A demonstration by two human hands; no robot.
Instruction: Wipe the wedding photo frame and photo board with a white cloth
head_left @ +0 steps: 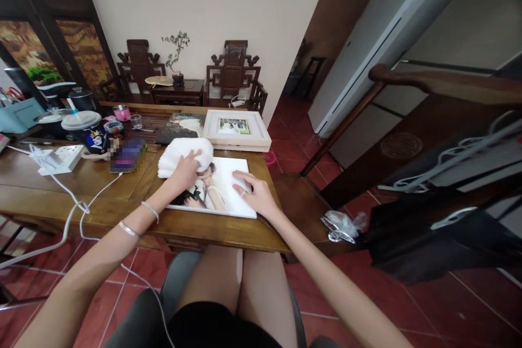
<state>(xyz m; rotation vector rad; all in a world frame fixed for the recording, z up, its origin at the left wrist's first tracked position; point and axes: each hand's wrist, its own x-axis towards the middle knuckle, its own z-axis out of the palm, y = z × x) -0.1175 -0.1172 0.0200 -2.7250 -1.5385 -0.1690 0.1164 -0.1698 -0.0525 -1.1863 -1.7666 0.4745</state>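
Observation:
A photo panel [233, 185] with a white ground, showing a couple, lies flat near the front edge of the wooden table. My left hand [188, 171] grips a folded white towel [179, 153], which rests over the panel's upper left part and hides it there. On the panel's right side lies my right hand [253, 193], a ring on one finger, fingers stretched out and holding nothing. Just behind the panel are a white picture frame [261, 129] and a darker photo panel [181, 126].
Left of the towel lie a phone [128, 155] on a charging cable, a lidded dark cup [92, 133] and a white power strip [65, 159]. Farther back stand a pink cup [121, 113] and a small clear cup [136, 121]. A wooden chair [302, 201] adjoins the table's right side.

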